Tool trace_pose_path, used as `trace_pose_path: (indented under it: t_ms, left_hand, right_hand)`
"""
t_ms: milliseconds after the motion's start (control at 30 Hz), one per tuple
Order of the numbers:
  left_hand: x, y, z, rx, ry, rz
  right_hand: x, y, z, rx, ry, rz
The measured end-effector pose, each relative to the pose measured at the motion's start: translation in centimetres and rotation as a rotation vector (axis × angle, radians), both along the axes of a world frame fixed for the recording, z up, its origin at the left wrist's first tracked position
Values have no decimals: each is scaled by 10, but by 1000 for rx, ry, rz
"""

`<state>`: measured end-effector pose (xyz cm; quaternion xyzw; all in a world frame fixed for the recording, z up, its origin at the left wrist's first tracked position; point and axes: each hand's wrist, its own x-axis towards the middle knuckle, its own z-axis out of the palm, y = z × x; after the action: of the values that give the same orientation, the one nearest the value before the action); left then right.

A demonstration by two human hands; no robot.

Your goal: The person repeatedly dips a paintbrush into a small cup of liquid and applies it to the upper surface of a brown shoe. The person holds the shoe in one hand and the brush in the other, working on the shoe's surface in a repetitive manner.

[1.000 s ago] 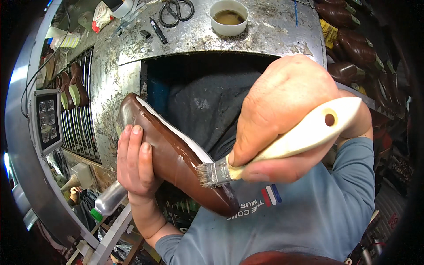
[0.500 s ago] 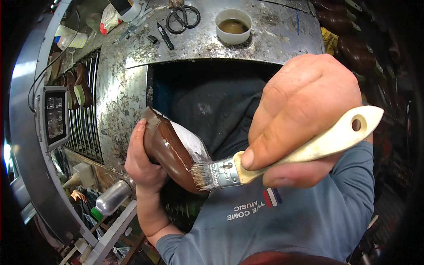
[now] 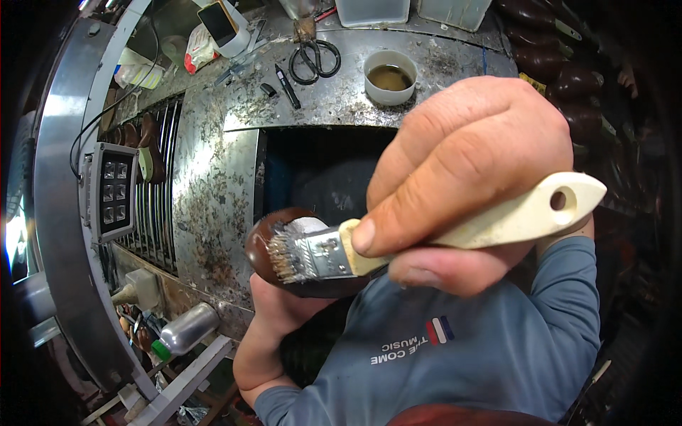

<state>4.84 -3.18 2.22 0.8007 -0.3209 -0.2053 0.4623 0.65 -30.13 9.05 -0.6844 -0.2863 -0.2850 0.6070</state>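
Observation:
My right hand (image 3: 469,177) grips a flat paintbrush (image 3: 511,216) with a cream handle and a metal ferrule, thumb pressed near the ferrule. Its worn bristles rest over a brown leather shoe upper (image 3: 264,245), which has a white patch on its underside, partly covered by the brush. From below, my left hand (image 3: 284,302) supports the shoe upper; its fingers are mostly hidden behind it. A round white bowl (image 3: 391,98) of dark brownish liquid stands on the metal bench beyond my right hand.
Black-handled scissors (image 3: 312,64) and a black pen (image 3: 288,86) lie on the stained metal bench (image 3: 209,184). At left are a floodlight (image 3: 115,192), a rack of bars with brown shoe uppers (image 3: 149,153), and a green-capped bottle (image 3: 186,330). More brown shoe uppers (image 3: 575,82) line the right.
The shoe upper has turned, with its rounded end now facing up and left. The brush has shifted left across it, and my left hand has moved lower beneath it. The view has shifted slightly.

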Motion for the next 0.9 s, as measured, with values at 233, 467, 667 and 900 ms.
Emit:
trace_pose_path:
  t_ms: [233, 467, 667, 900]
  left_hand:
    - [-9, 11, 14, -95, 638, 50]
    - [-4, 23, 4, -235, 782, 43]
    - [-2, 23, 5, -346, 979, 99]
    - [-2, 26, -3, -423, 1047, 120]
  right_hand:
    - [17, -13, 2, -236, -100, -47]
    - [20, -11, -13, -271, -95, -24]
    - [20, -5, -25, -253, -27, 37]
    - [16, 1, -39, -220, 37, 98]
